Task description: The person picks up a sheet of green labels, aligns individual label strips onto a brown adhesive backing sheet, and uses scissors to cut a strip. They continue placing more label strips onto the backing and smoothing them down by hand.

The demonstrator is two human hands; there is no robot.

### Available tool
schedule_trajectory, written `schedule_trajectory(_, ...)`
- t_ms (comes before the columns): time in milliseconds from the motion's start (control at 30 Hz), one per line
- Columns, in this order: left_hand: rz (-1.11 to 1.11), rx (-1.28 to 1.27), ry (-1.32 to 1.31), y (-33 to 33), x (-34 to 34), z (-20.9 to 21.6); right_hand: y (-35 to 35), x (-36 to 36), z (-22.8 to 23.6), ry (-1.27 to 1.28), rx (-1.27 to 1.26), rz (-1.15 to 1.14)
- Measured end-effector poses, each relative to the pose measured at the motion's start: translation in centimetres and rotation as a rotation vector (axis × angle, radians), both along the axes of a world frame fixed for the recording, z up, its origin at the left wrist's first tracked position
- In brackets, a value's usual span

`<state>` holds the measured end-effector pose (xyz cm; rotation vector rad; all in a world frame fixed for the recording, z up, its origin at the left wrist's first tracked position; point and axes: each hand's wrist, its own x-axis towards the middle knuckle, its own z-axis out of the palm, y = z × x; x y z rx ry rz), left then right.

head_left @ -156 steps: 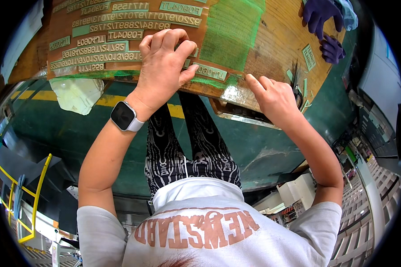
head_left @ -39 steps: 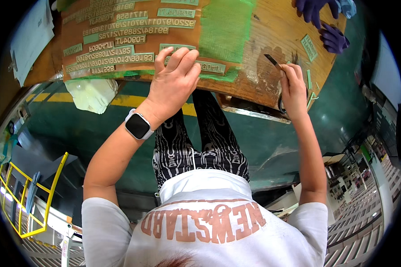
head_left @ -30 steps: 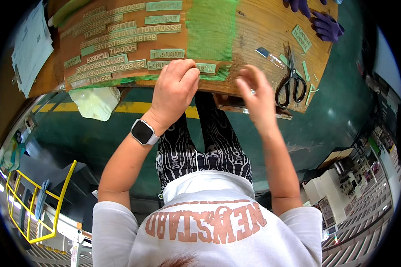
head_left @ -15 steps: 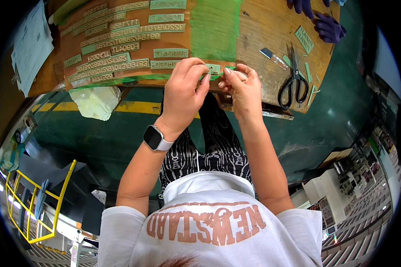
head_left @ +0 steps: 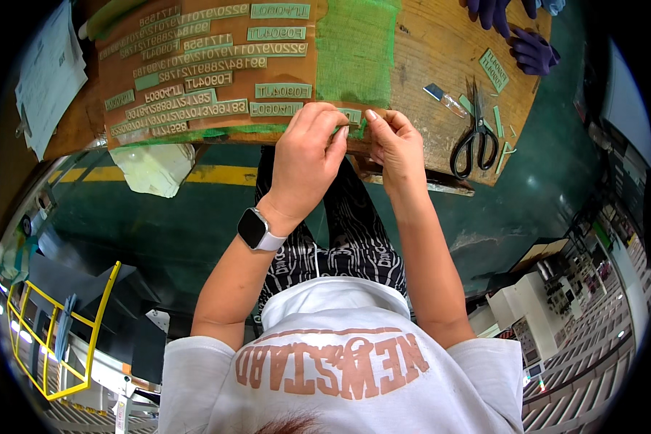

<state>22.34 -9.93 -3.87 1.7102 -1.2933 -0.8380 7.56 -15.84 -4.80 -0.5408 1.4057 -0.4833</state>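
A small light-green strip with raised characters (head_left: 351, 116) shows at the table's near edge, beside the green mesh. My left hand (head_left: 309, 159) pinches its left end, fingers curled together; a watch sits on that wrist. My right hand (head_left: 399, 148) is close to the strip's right end, thumb against curled fingers. Whatever lies between those fingers is hidden. Left of the hands is a brown sheet (head_left: 235, 76) bearing rows of similar raised-character strips. A green mesh (head_left: 354, 54) extends from its right side.
Black-handled scissors (head_left: 474, 141), a small blade tool (head_left: 445, 100) and a larger green strip (head_left: 494, 70) lie on the wooden table (head_left: 423, 61) to the right. Purple gloves (head_left: 534, 50) are at the far right corner. Papers (head_left: 49, 79) hang at the left.
The right thumb and fingers have drawn slightly away from the strip's end. My left hand has shifted a little right and down, still pinching the strip.
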Motion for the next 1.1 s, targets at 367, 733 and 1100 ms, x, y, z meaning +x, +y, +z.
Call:
schedule_trajectory(367, 0.03, 0.107, 0.141, 0.5, -0.3, 1.7, 1.3, -0.2, 2.5, -0.024, -0.141, -0.025)
schedule_trajectory(733, 0.113, 0.103, 0.157, 0.7, -0.5, 1.1, 1.2, 1.0, 1.7, -0.052, -0.036, -0.019)
schedule_trajectory(1100, 0.199, 0.11, 0.215, 1.1, -0.3, 1.3, 1.0, 0.7, 1.6, -0.319, 0.072, 0.036)
